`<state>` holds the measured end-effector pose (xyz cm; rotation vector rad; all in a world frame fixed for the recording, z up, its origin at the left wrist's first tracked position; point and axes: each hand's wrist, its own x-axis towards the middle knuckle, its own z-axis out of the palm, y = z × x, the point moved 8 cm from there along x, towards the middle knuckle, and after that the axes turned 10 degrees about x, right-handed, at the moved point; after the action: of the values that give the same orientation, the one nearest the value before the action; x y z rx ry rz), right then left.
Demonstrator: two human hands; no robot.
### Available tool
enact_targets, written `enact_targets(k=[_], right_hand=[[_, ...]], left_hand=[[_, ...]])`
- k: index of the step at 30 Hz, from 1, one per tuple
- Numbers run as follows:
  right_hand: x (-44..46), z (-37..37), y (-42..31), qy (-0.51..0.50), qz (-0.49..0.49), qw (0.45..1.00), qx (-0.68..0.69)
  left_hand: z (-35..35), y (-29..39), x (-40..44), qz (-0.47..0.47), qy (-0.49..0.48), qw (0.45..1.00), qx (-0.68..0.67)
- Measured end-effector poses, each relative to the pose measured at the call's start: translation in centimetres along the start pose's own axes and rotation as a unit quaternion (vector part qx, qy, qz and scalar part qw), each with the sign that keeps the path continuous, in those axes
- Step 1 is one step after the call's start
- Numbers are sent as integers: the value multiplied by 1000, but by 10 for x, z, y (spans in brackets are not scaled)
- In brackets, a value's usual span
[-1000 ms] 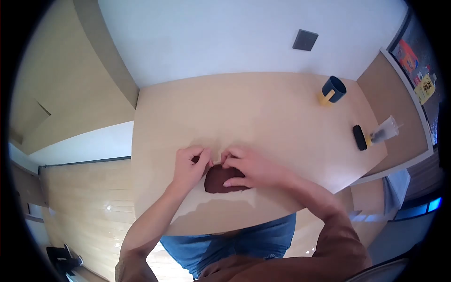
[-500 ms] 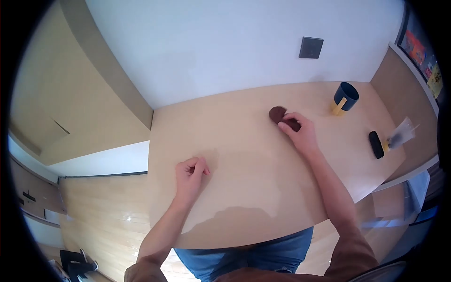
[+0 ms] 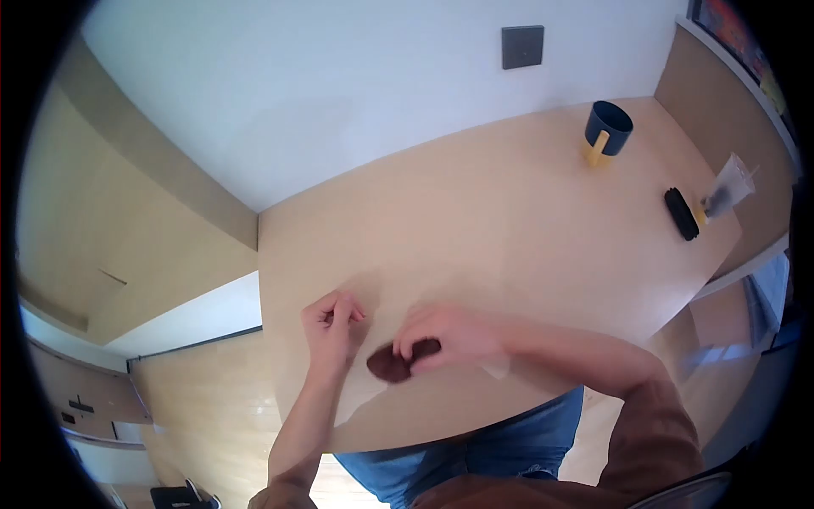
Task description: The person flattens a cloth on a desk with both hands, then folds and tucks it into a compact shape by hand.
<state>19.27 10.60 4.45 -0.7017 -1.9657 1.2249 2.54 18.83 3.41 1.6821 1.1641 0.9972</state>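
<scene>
Near the front of the table, my right hand (image 3: 449, 333) has its fingers closed around a dark brown rounded object (image 3: 388, 366), slightly blurred, whose exact kind I cannot make out. One broad rounded end sticks out to the left of the fingers, and part of the rest is hidden by them. My left hand (image 3: 332, 327) lies just to the left of it, on or close above the tabletop. Its fingers are curled in, and nothing shows in them.
The pale wooden table (image 3: 475, 229) has a dark blue mug (image 3: 609, 127) with a yellow handle at the back right. A black case (image 3: 681, 214) and a clear plastic cup (image 3: 727, 188) with a straw stand near the right-hand partition (image 3: 708, 110). A white wall runs behind.
My right hand has carried the brown object from the back right of the table toward me, close to my left hand. My left hand stays curled. The view has shifted somewhat.
</scene>
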Motion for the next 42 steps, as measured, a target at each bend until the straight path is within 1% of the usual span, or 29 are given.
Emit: enact_targets(k=[1, 2, 4, 5, 6, 8, 11, 12, 15, 18, 19, 20, 21, 23, 26, 28, 30, 33, 34, 36, 37, 40, 42], right_hand=[[0, -14, 6, 23, 19, 1000, -11], [0, -38, 12, 76, 23, 995, -64], [-13, -95, 28, 201, 44, 973, -103], [-27, -125, 26, 290, 64, 937, -185], [-43, -151, 24, 372, 95, 892, -237], [-71, -184, 18, 470, 96, 795, -371], [-88, -208, 30, 494, 141, 770, -378], [-86, -205, 28, 484, 148, 782, -363], [-62, -175, 24, 396, 120, 861, -295], [-31, -128, 17, 262, 56, 931, -247], [-24, -111, 15, 212, 34, 948, -236], [-21, -95, 13, 189, -5, 956, -226], [-17, -84, 14, 141, -9, 970, -198], [-15, -73, 12, 123, -10, 977, -175], [-20, -86, 0, 173, -19, 958, -228], [-24, -100, 3, 149, 56, 977, -139], [-26, -108, 14, 131, 120, 983, -45], [-26, -108, 29, 160, 142, 975, 53], [-24, -107, 25, 142, 114, 983, -5], [-21, -100, 17, 104, 56, 986, -121], [-20, -98, 17, 98, 47, 987, -118], [-17, -85, 12, 77, 15, 990, -117], [-16, -78, 5, 56, -13, 990, -129]], left_hand=[[1, 0, 0, 7, 3, 1000, -6], [1, 1, 0, -1, 0, 1000, 8], [0, 7, -1, -16, -2, 999, 38], [-1, 6, -1, -17, -6, 999, 44], [-1, 5, 0, -16, -9, 998, 52], [0, 6, 1, -10, -15, 998, 54], [3, 7, -3, -2, -20, 999, 42], [4, 8, -2, 2, -23, 999, 41], [6, 11, -2, 13, -31, 998, 54], [6, 8, -5, -4, -38, 997, 70], [6, 8, -4, -13, -42, 996, 77], [6, 9, -4, -2, -41, 997, 72], [7, 9, -3, 8, -39, 997, 67], [6, 8, -3, 22, -36, 997, 62], [5, 10, 0, 34, -31, 997, 56], [5, 10, 0, 32, -26, 998, 45], [5, 7, 0, 28, -30, 998, 42], [6, 0, 1, 24, -48, 997, 53], [6, -1, 1, 22, -56, 996, 59], [15, 15, -3, 84, -70, 993, 53], [19, 25, -4, 115, -76, 989, 50], [31, 50, -11, 219, -132, 954, 156], [37, 58, -14, 248, -144, 937, 201]])
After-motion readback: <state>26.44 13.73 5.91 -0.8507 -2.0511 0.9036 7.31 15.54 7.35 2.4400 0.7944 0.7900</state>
